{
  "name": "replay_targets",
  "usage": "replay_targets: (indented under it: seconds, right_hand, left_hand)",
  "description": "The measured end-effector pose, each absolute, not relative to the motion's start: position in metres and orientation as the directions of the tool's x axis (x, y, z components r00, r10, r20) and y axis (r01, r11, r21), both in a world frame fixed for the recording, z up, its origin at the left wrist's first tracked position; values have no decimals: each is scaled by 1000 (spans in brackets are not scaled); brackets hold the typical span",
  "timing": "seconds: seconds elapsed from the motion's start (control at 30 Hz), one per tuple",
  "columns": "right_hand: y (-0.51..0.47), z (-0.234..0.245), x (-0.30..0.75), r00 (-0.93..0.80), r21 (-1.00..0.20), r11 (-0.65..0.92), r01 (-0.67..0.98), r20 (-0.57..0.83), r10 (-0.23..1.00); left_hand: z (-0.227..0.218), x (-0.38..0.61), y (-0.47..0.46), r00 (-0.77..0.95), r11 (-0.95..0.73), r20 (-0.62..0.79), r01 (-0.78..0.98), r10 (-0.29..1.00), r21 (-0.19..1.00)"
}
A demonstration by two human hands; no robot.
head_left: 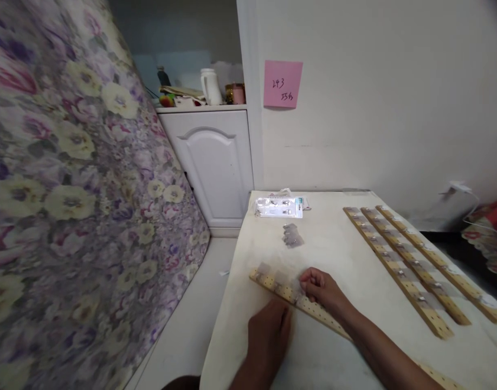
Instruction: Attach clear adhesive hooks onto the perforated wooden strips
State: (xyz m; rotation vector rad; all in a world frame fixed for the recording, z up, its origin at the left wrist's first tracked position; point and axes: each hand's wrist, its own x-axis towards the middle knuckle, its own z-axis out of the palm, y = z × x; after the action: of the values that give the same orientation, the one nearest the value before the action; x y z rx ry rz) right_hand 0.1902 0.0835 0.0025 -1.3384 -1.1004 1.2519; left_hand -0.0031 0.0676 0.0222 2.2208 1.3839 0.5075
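A wooden strip with rows of small holes [316,311] lies slantwise on the table before me. Small grey see-through cards, such as the end card [263,268], stand along it with tiny shiny pieces at their lower edges. My right hand [322,290] is closed in a pinch at the edge of a small clear card [297,283] on the strip. On the near side of the strip, my left hand [269,327] is closed, back upward, its fingertips hidden against the strip's edge. Beyond the strip lies a small pile of similar cards [292,236].
Three wooden strips with cards, the nearest being the left strip [398,273], lie at the right. Clear packaging [278,207] lies at the table's far edge. A floral curtain [89,206] hangs at the left, and a white cabinet [213,162] stands behind. Another perforated strip [437,376] shows at the bottom right.
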Motion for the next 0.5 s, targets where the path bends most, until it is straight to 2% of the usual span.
replay_targets:
  seconds: [0.23,0.5]
  right_hand:
    - [84,-6,192,98,-990,-120,69,-114,989]
    - [84,-8,195,84,-991,-119,67,-113,990]
  left_hand:
    - [22,0,71,420,-366,51,718,906,592]
    - [26,2,69,454,-398,51,713,889,577]
